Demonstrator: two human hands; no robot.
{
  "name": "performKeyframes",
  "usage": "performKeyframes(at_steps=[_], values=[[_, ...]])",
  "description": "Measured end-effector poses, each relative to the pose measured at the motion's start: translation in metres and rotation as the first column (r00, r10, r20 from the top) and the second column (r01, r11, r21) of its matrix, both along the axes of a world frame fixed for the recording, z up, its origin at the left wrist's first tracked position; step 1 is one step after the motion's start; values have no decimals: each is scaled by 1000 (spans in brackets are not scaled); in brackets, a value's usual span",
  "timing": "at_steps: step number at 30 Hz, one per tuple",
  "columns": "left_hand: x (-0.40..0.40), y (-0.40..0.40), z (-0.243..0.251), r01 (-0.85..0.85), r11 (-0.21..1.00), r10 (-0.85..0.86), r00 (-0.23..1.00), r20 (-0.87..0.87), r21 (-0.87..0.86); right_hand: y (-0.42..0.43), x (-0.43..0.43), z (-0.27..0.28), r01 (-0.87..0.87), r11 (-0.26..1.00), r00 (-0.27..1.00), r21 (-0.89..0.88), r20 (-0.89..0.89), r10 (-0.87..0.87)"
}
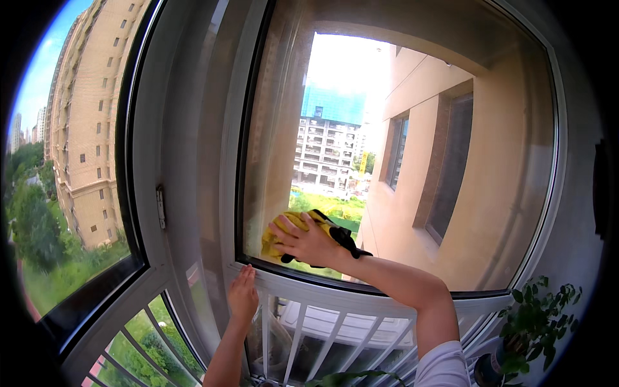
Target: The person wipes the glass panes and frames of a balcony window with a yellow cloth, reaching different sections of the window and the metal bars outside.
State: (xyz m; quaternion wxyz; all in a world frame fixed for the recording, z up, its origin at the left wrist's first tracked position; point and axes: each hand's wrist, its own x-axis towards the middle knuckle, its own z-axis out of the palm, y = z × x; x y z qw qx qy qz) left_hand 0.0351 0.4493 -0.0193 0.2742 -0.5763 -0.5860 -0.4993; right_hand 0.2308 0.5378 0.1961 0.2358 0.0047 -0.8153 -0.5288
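My right hand (307, 242) presses a yellow and black cleaning cloth (271, 237) against the lower left part of a large window pane (329, 227). The fingers are spread over the cloth, and its dark edge hangs out to the right of the wrist. My left hand (243, 292) rests with its fingertips on the white window frame (285, 280), just below the pane's lower left corner. Nothing shows in that hand, and its fingers lie together.
White railing bars (333, 334) run below the frame. At the lower right stands a potted plant (532, 319), and green leaves (355, 379) reach in at the bottom edge. Another window (82, 193) with a hinge (161, 208) on its frame is on the left.
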Motion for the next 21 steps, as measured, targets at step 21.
performKeyframes(at_steps=[21], values=[[161, 11, 8, 385, 923, -385, 923, 7, -3, -4, 101, -68, 145, 985, 980, 91, -153, -130]])
